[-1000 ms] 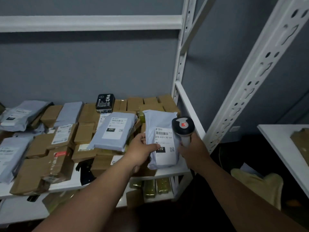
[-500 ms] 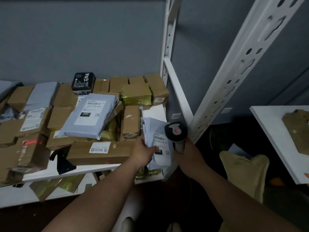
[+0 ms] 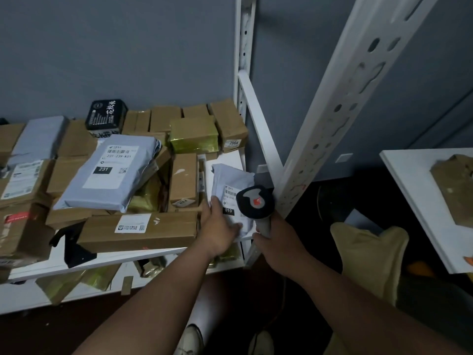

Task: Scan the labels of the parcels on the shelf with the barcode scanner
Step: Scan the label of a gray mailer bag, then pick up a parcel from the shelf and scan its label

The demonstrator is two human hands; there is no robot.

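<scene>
— Where was the parcel, and how would it handle?

— The shelf [image 3: 143,257] was crowded with cartons and a big grey mailer [image 3: 110,172]. The small white poly parcel [image 3: 230,183] lay at the shelf's right end, just beside the upright. It looked light, soft and slick, likely to sag, so best taken by its lower edge, clear of the label [image 3: 229,201].

— And the hands?

— The left hand [image 3: 217,231] held that lower edge, thumb on top; the fingers beneath were hidden, probably curled under. The right hand [image 3: 276,242] was wrapped round the handle of the barcode scanner [image 3: 256,203], whose head sat over the label.
</scene>
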